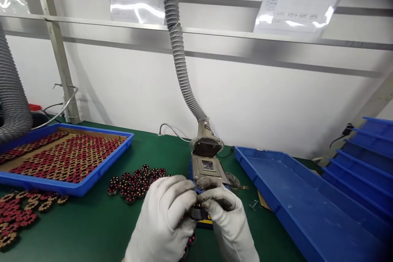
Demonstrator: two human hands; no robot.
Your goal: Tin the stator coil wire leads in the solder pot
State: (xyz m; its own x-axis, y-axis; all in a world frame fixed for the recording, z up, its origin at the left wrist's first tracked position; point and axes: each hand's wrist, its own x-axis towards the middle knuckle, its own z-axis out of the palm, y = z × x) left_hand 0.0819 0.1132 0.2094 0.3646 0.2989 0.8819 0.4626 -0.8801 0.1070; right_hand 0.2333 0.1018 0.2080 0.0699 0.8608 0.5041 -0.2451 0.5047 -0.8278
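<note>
Both of my hands wear white gloves and meet low in the middle of the view. My left hand [162,221] and my right hand [229,223] together pinch a small dark round part [198,212], a wound coil piece like the others on the bench. Much of it is hidden by my fingers. Just beyond my hands stands a small solder pot [208,166] under the grey fume hose nozzle [206,144]. A cluster of red-and-dark round coil parts [135,183] lies on the green mat to the left of my hands.
A blue tray [92,178] packed with coil parts sits at the back left, with more loose parts [18,215] in front of it. An empty blue tray [276,184] lies at the right, stacked blue trays [371,147] beyond. A second grey hose [12,98] hangs far left.
</note>
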